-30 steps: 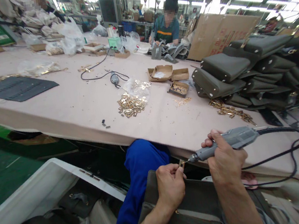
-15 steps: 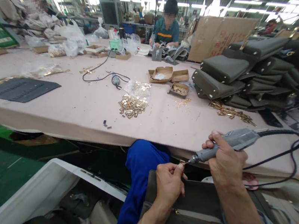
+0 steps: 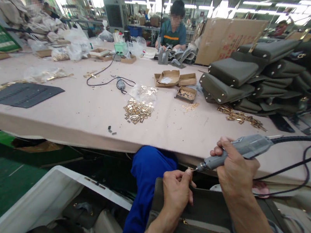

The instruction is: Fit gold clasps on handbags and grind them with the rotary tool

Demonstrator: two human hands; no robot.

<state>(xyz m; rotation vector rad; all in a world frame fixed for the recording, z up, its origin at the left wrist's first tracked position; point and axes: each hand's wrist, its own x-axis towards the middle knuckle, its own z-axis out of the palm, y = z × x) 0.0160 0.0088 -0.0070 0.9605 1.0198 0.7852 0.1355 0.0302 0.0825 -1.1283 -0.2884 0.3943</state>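
Note:
My right hand (image 3: 236, 166) is wrapped round a grey electric screwdriver (image 3: 240, 150), its cable trailing off to the right. The driver's tip points left and meets a small gold metal plate (image 3: 191, 168). That plate is pinched between the thumb and fingers of my left hand (image 3: 178, 187). Beneath both hands a dark olive bag (image 3: 206, 212) with a zip lies across my lap. Whether a screw sits at the driver's tip is too small to make out.
On the table (image 3: 91, 119) lie a heap of gold metal plates (image 3: 138, 110), a small box of screws (image 3: 186, 94) and stacked olive bags (image 3: 233, 70). A white bin (image 3: 62, 178) with bags stands at my left. A co-worker (image 3: 173, 31) sits across the table.
My right hand and the screwdriver have shifted very slightly, and the cable's loop has swung a little to the right. My left hand stays almost in place.

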